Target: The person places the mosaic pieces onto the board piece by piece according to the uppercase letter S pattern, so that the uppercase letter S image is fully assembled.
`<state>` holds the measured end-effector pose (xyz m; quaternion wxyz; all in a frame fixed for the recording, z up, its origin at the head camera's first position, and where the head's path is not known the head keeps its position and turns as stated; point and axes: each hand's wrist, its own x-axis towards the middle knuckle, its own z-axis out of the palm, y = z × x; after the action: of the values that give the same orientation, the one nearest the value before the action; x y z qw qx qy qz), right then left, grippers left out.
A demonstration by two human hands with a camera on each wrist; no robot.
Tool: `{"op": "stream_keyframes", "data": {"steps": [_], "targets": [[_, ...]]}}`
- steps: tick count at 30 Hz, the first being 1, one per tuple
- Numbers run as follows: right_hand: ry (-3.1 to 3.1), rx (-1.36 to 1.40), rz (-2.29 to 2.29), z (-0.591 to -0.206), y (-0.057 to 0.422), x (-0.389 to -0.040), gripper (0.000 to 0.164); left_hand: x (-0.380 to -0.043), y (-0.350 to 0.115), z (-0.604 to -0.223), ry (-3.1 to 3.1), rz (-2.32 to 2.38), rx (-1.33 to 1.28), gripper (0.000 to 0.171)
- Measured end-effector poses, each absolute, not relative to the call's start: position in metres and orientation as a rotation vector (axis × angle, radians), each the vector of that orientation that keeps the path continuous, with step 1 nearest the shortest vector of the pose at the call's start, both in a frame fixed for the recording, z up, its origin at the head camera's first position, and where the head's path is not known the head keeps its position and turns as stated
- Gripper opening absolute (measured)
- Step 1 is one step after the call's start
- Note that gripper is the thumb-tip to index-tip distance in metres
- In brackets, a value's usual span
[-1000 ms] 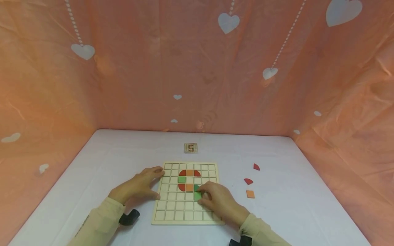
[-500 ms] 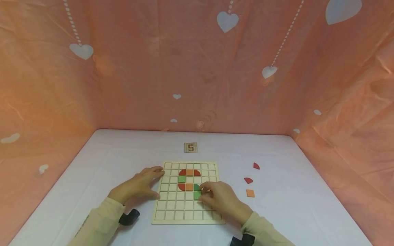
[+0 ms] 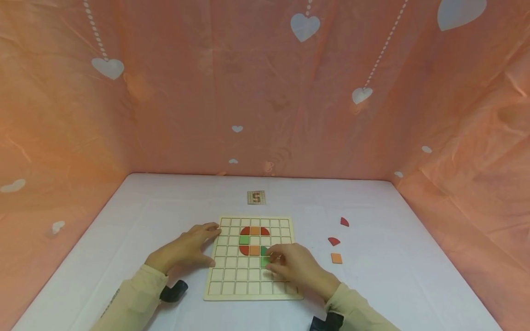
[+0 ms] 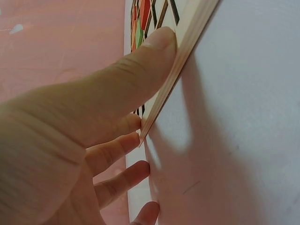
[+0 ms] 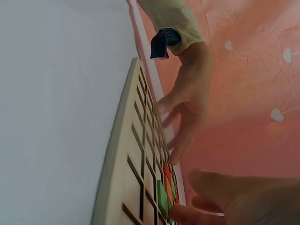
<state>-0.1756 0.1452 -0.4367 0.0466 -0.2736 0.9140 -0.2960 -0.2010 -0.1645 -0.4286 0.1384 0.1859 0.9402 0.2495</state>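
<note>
A wooden grid board point(image 3: 229, 276) lies on the white table. My left hand point(image 3: 186, 248) rests at its left edge, thumb and fingers spread; in the left wrist view its thumb point(image 4: 161, 40) touches the rim. My right hand point(image 3: 302, 266) is over the board's right half, its thumb and forefinger apart at a dark green piece point(image 3: 263, 250) and a light green square tile point(image 3: 264, 262), partly covering both. In other cells sit an orange square tile point(image 3: 254, 231), a red quarter-circle tile point(image 3: 244, 250) and another green square tile point(image 3: 244, 240).
Right of the board lie two loose red quarter-circle tiles point(image 3: 334, 241) and an orange square tile point(image 3: 337, 258). A small pattern card point(image 3: 256, 197) with an S-like figure lies behind the board. Orange cloth point(image 3: 265, 92) with hearts walls in the table's back and sides.
My right hand has shifted slightly right from the green tiles, then a little back toward them. The left hand and the tiles have stayed in place.
</note>
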Motion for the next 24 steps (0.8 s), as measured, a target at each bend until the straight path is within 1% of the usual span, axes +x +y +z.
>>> {"op": "stream_keyframes", "data": {"steps": [15, 20, 24], "targets": [[2.865, -0.791, -0.953, -0.422, 0.163, -0.182, 0.025, -0.201, -0.163, -0.428, 2.71, 0.73, 0.488, 0.088], [2.893, -0.718, -0.971, -0.418, 0.169, -0.185, 0.026, -0.201, -0.163, -0.429, 2.712, 0.728, 0.497, 0.088], [2.911, -0.722, -0.998, -0.415, 0.177, -0.188, 0.026, -0.202, -0.163, -0.429, 2.723, 0.718, 0.522, 0.088]]}}
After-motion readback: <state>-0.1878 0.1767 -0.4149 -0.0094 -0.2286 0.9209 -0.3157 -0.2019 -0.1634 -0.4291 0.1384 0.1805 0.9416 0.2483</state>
